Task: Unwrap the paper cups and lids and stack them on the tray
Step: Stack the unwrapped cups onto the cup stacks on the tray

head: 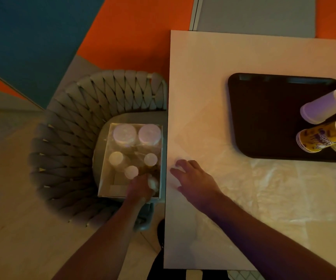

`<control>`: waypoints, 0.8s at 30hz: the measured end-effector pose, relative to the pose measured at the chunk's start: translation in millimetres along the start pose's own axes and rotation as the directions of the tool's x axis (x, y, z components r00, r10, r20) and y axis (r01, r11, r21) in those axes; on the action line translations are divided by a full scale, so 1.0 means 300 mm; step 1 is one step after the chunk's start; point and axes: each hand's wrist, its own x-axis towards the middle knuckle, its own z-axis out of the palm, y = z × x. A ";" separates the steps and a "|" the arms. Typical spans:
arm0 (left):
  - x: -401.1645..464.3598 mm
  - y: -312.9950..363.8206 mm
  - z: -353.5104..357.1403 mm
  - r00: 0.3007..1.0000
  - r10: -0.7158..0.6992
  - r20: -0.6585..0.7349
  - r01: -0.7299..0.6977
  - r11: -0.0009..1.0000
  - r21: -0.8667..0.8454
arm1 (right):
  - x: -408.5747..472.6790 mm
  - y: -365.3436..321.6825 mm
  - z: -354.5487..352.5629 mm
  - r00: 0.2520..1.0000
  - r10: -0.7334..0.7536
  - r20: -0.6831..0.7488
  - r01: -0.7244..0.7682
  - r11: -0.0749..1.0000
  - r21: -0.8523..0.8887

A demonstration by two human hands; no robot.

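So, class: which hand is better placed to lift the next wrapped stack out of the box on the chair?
Left. The left hand is already inside the box, its grip on a wrapped stack. The right hand rests on the table.

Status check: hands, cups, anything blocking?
Left hand gripping a wrapped stack in the box. Right hand open on table. Cup stacks on tray. Nothing blocking.

A grey woven chair [78, 126] stands left of the white table [203, 81], just beside its edge. Beyond lies floor [139, 33] in orange, blue and grey panels; nearer left it is pale wood.
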 end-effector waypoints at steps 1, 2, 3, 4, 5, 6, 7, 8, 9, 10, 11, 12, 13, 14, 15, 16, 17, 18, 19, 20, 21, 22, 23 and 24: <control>-0.008 -0.008 -0.009 0.999 -0.025 -0.019 0.024 0.998 -0.058 | 0.001 0.002 0.002 1.000 0.000 -0.004 0.000 1.000 0.003; -0.021 -0.013 -0.023 0.998 -0.054 -0.035 0.049 0.990 -0.134 | 0.001 0.003 0.002 1.000 0.000 0.000 0.000 1.000 0.009; -0.036 -0.019 -0.036 0.996 -0.075 -0.054 0.062 0.976 -0.210 | 0.002 0.006 0.002 1.000 -0.001 0.007 0.001 1.000 0.015; -0.057 -0.024 -0.055 0.994 -0.081 -0.078 0.057 0.961 -0.270 | 0.002 0.006 -0.001 1.000 -0.004 0.010 0.003 1.000 0.018; -0.080 -0.029 -0.073 0.991 -0.076 -0.106 0.041 0.951 -0.305 | 0.003 0.008 -0.003 1.000 -0.005 0.011 0.005 1.000 0.025; -0.105 -0.035 -0.093 0.987 -0.076 -0.141 0.023 0.939 -0.344 | 0.005 0.011 -0.006 1.000 -0.004 0.013 0.003 0.999 0.040; -0.134 -0.041 -0.115 0.982 -0.092 -0.167 0.015 0.911 -0.412 | 0.007 0.013 -0.010 1.000 -0.003 0.014 0.003 0.998 0.061; -0.166 -0.042 -0.141 0.977 -0.115 -0.179 0.010 0.865 -0.501 | 0.011 0.020 -0.013 1.000 -0.005 0.017 0.003 0.996 0.088; -0.196 -0.045 -0.162 0.972 -0.135 -0.190 -0.001 0.812 -0.584 | 0.012 0.025 -0.019 1.000 -0.006 0.018 0.004 0.991 0.134; -0.225 -0.049 -0.184 0.968 -0.139 -0.209 -0.028 0.767 -0.641 | 0.013 0.029 -0.025 1.000 0.002 0.013 -0.005 0.978 0.209; -0.255 -0.052 -0.208 0.962 -0.133 -0.239 -0.063 0.742 -0.667 | 0.013 0.031 -0.036 1.000 0.022 -0.011 -0.017 0.952 0.304; -0.278 -0.056 -0.227 0.957 -0.118 -0.264 -0.101 0.720 -0.687 | 0.013 0.034 -0.046 0.997 0.060 -0.045 -0.037 0.912 0.409; -0.300 -0.059 -0.247 0.955 -0.098 -0.279 -0.137 0.688 -0.713 | 0.010 0.032 -0.060 0.990 0.118 -0.078 -0.062 0.856 0.513; -0.325 -0.056 -0.267 0.958 -0.071 -0.279 -0.169 0.644 -0.746 | 0.002 0.027 -0.076 0.979 0.181 -0.096 -0.086 0.790 0.607; -0.352 -0.045 -0.287 0.960 -0.040 -0.277 -0.200 0.592 -0.780 | -0.013 0.023 -0.098 0.970 0.227 -0.091 -0.100 0.707 0.700; -0.375 -0.032 -0.302 0.962 -0.003 -0.275 -0.228 0.547 -0.805 | -0.028 0.020 -0.121 0.968 0.241 -0.064 -0.099 0.606 0.789; -0.396 -0.015 -0.320 0.962 0.035 -0.271 -0.251 0.510 -0.823 | -0.045 0.018 -0.145 0.974 0.222 -0.034 -0.083 0.497 0.864; -0.418 0.008 -0.335 0.959 0.083 -0.272 -0.278 0.476 -0.835 | -0.068 0.018 -0.171 0.983 0.183 -0.014 -0.061 0.394 0.917; -0.439 0.037 -0.348 0.953 0.133 -0.271 -0.302 0.454 -0.838 | -0.098 0.022 -0.198 0.989 0.145 -0.010 -0.035 0.311 0.950; -0.455 0.064 -0.358 0.945 0.183 -0.271 -0.325 0.447 -0.833 | -0.125 0.026 -0.217 0.993 0.117 -0.016 -0.015 0.258 0.966; -0.473 0.108 -0.367 0.934 0.234 -0.269 -0.350 0.454 -0.819 | -0.159 0.041 -0.238 0.994 0.107 -0.030 0.004 0.237 0.972; -0.483 0.141 -0.371 0.921 0.281 -0.269 -0.376 0.464 -0.802 | -0.185 0.052 -0.254 0.995 0.097 -0.037 0.014 0.228 0.974; -0.492 0.177 -0.375 0.905 0.328 -0.270 -0.406 0.479 -0.778 | -0.210 0.065 -0.267 0.995 0.093 -0.036 0.014 0.224 0.975; -0.497 0.213 -0.377 0.889 0.372 -0.267 -0.436 0.510 -0.742 | -0.232 0.078 -0.277 0.995 0.097 -0.032 0.011 0.212 0.977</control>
